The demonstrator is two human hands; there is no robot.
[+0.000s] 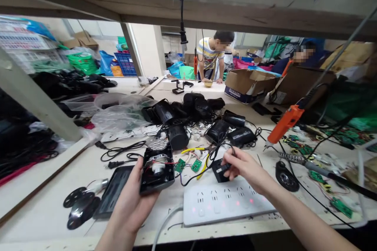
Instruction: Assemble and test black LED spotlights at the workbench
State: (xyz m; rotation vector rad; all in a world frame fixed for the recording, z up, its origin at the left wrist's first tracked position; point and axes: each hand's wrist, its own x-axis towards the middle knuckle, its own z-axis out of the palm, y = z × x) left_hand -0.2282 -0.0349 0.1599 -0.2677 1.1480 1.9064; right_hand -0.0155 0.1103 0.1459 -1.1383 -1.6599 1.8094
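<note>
My left hand (136, 203) is wrapped round an open black plastic housing (157, 186), which has a silvery round part and a white motor-like piece inside. Thin wires lead from it to two small green circuit boards (196, 165) on the bench. My right hand (246, 168) pinches a small black box like a power adapter (220, 172), just above the back edge of a white power strip (215, 208) with pink-lit lamps. Yellow-handled pliers (203, 172) lie between the hands. Left of my left hand rests a black ribbed cover (113, 190).
Black housings (202, 106) pile up behind the hands. At the right hangs an orange electric screwdriver (285, 123), above a soldering iron (318, 169) and a black oval part (286, 176). A slanted post (32, 94) stands left. A cardboard box (247, 86) and two people are farther back.
</note>
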